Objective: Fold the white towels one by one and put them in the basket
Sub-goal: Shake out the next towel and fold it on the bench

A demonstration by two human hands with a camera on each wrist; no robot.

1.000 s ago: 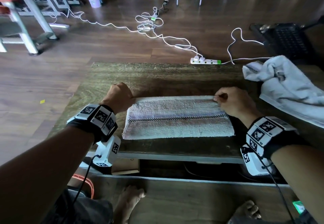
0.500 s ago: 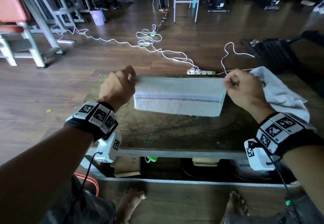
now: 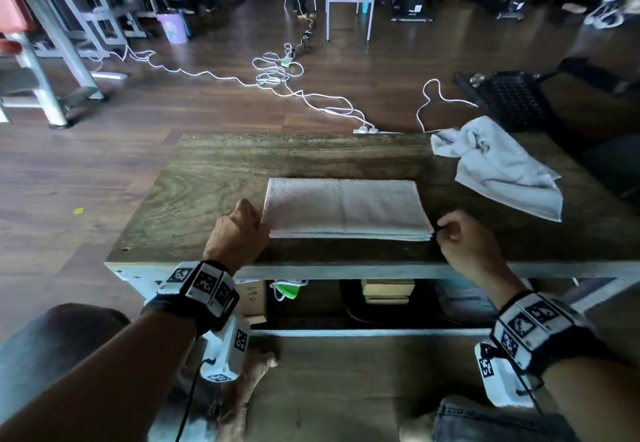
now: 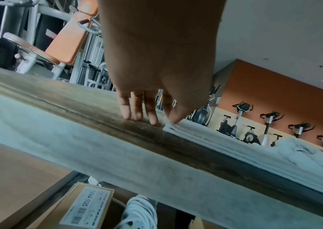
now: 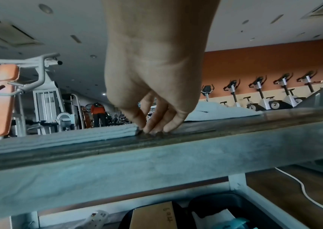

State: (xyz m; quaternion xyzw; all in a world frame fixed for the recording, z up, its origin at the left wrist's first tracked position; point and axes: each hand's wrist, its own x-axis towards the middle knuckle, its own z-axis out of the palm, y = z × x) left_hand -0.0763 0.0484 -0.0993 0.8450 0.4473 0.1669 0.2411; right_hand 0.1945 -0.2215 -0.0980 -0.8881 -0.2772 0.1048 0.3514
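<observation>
A folded white towel (image 3: 346, 208) lies flat on the wooden table (image 3: 214, 178), its layered edge toward me. My left hand (image 3: 258, 223) is at its near-left corner; the left wrist view shows the thumb and forefinger (image 4: 166, 120) pinching that corner (image 4: 178, 126) while the other fingertips touch the wood. My right hand (image 3: 439, 230) is at the near-right corner, thumb and forefinger (image 5: 144, 129) closed against the towel's end (image 5: 117, 131), fingertips on the table. A crumpled white towel (image 3: 498, 168) lies at the table's far right. A black perforated basket (image 3: 516, 99) stands on the floor beyond it.
White cables and a power strip (image 3: 363, 129) trail across the floor behind the table. Cardboard boxes (image 3: 386, 289) and a cable coil sit on the shelf under the tabletop. Gym machines stand along the back. My feet are below the table's near edge.
The towel was lifted off the table by its top corners, held up, then laid down folded over, hiding its checked stripe. Both hands came back to the near corners.
</observation>
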